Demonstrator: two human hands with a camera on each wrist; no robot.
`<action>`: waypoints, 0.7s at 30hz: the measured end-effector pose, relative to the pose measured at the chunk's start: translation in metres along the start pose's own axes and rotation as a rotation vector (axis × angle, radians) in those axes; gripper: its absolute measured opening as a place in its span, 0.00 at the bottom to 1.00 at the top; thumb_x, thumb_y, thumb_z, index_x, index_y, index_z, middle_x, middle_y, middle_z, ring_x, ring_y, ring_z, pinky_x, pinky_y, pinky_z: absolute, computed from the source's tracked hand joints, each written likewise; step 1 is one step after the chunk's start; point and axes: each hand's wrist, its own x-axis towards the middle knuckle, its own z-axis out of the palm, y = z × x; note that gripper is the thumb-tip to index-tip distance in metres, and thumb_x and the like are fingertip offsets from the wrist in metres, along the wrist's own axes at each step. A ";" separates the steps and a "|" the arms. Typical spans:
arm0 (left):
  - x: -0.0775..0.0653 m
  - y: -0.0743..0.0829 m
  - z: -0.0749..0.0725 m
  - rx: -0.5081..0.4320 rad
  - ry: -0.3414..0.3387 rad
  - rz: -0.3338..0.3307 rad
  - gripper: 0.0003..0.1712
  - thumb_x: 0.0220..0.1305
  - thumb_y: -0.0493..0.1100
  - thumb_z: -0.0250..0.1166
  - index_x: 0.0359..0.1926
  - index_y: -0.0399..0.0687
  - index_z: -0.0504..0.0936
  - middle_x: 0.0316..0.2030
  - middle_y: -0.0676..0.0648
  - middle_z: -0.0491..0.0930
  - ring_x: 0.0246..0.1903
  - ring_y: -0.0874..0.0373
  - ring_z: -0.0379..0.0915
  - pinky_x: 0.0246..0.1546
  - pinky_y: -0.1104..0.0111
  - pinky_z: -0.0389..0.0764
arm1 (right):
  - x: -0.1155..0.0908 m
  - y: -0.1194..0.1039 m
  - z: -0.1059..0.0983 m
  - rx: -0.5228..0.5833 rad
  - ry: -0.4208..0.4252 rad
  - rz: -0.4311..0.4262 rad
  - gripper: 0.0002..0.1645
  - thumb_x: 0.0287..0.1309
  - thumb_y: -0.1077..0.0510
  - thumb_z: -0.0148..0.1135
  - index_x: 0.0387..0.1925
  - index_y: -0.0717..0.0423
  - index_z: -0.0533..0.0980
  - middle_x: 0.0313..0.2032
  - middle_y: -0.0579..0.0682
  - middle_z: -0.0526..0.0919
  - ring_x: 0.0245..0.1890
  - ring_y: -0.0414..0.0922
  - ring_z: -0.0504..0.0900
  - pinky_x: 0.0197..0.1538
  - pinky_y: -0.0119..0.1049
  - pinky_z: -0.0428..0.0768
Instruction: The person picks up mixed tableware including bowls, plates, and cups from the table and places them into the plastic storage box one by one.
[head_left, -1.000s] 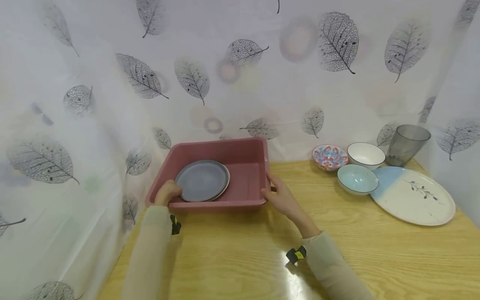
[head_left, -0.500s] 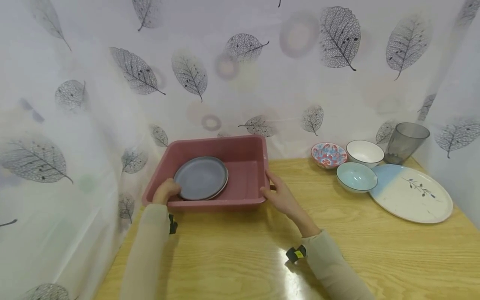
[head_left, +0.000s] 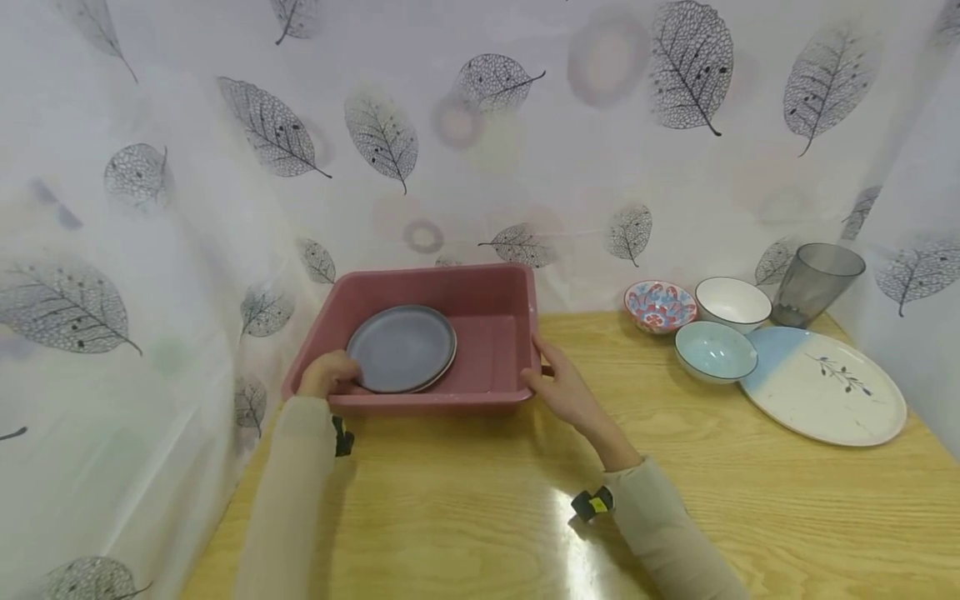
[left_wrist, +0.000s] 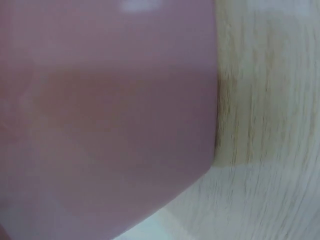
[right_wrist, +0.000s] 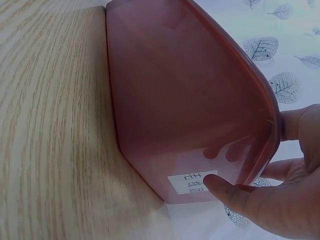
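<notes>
A dusty-red plastic basin stands on the wooden table against the curtain. Inside, towards its left, lies a grey-blue round plate over a paler one, whose edge peeks out at the right. At the front left corner my left hand grips the rim, its fingers curled over to the inside beside the plates. My right hand holds the right rim, with the thumb against the outer wall near a white label. The left wrist view shows mostly the basin's outer wall, and the left fingers are hidden there.
At the back right stand a red-and-blue patterned bowl, a white bowl, a light-blue bowl and a smoky-grey cup. A large white-and-blue plate lies before them. Leaf-printed curtain borders the table.
The scene sits slightly higher in the head view. Both hands keep their holds on the basin, and the plates lie as before inside it.
</notes>
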 end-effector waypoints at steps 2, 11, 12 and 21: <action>-0.003 0.003 0.000 -0.052 -0.004 -0.010 0.11 0.51 0.28 0.60 0.37 0.25 0.76 0.35 0.38 0.76 0.29 0.55 0.72 0.29 0.71 0.75 | 0.000 0.000 0.000 0.005 -0.002 0.007 0.39 0.68 0.64 0.55 0.75 0.67 0.52 0.72 0.69 0.56 0.61 0.69 0.72 0.55 0.51 0.81; -0.007 0.005 0.005 0.086 0.098 -0.018 0.19 0.46 0.32 0.61 0.42 0.24 0.77 0.41 0.34 0.77 0.40 0.46 0.71 0.46 0.60 0.75 | -0.003 -0.008 0.000 0.009 0.003 0.033 0.39 0.68 0.64 0.54 0.75 0.67 0.52 0.72 0.69 0.57 0.61 0.69 0.72 0.56 0.51 0.80; -0.007 0.006 0.005 0.101 0.111 -0.014 0.20 0.46 0.32 0.61 0.42 0.24 0.77 0.41 0.34 0.77 0.40 0.45 0.71 0.48 0.58 0.75 | -0.005 -0.014 0.000 0.006 -0.001 0.031 0.38 0.68 0.65 0.53 0.74 0.69 0.52 0.71 0.71 0.57 0.60 0.70 0.72 0.56 0.52 0.80; -0.002 0.006 0.008 0.143 0.112 -0.023 0.22 0.49 0.31 0.56 0.46 0.20 0.74 0.43 0.33 0.75 0.41 0.45 0.69 0.53 0.54 0.74 | -0.002 -0.006 0.000 0.012 0.002 0.035 0.39 0.68 0.63 0.54 0.75 0.67 0.51 0.72 0.69 0.57 0.61 0.68 0.72 0.56 0.51 0.80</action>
